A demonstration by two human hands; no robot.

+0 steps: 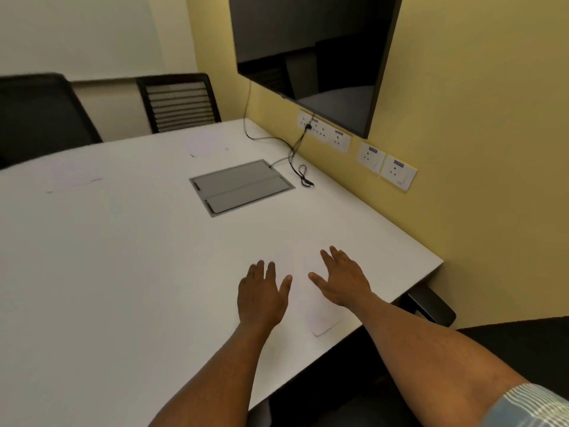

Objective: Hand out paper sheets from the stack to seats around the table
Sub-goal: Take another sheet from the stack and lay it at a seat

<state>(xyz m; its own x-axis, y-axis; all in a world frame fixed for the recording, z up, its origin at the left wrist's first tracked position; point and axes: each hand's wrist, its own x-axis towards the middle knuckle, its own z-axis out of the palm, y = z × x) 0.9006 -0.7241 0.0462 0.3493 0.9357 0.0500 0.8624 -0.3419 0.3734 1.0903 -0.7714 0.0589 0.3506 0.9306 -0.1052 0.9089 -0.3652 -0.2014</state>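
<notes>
A white paper sheet (320, 318) lies on the white table (123, 272) near its right front edge. My left hand (261, 295) lies flat, fingers straight, at the sheet's left side. My right hand (343, 280) lies flat on the sheet's upper right part, fingers spread. Neither hand grips anything. Two more sheets lie on the far side: one sheet (204, 144) before the slatted chair, another sheet (74, 178) before the dark chair at the left. No stack is in view.
A grey cable hatch (241, 188) is set into the table's middle, with a black cable (300, 171) beside it. Black chairs (181, 101) stand at the far side. A dark screen (314, 53) and wall sockets (385, 164) are on the yellow wall. Another chair's armrest (431, 303) sits right.
</notes>
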